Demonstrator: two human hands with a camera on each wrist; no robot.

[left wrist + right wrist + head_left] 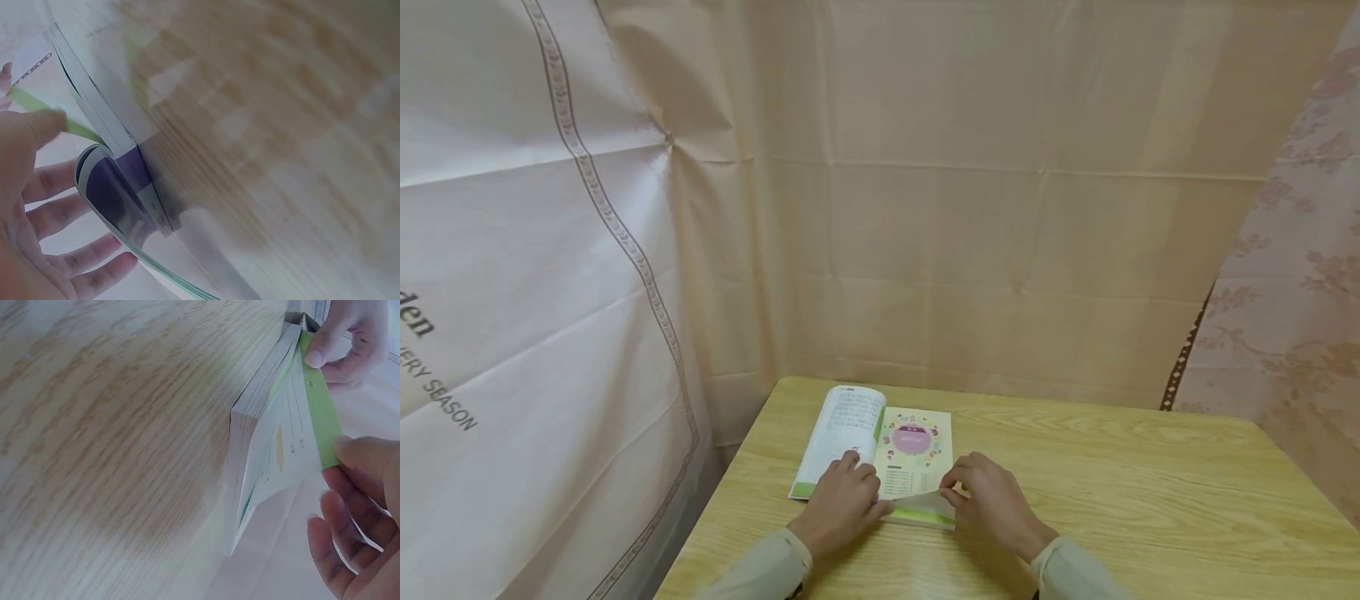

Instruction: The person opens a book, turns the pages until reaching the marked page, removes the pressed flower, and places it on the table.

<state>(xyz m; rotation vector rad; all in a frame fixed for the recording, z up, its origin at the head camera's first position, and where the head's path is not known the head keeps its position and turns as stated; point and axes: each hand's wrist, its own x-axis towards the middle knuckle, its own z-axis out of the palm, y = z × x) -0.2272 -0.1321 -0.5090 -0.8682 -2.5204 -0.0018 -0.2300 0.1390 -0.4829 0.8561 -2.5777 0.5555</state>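
Note:
An open book (pixel 917 471) lies near the table's left side, its left pages curving up a little. The right-hand page shows a purple round emblem ringed with small coloured drawings, with lines of print below. My left hand (pixel 842 500) rests on the left page with fingers spread, its thumb by the fold at the bottom edge. In the left wrist view the fingers (pixel 53 219) lie over the bent pages. Between thumb and forefinger, my right hand (pixel 992 504) pinches the lower right corner of the green-edged page (pixel 322 419), which is raised off the pages beneath.
The wood-grain table (pixel 1112 483) extends to the right of the book. A beige cloth (pixel 962 208) hangs behind it, with a white printed sheet (pixel 535 292) on the left and a pink floral one (pixel 1292 333) on the right.

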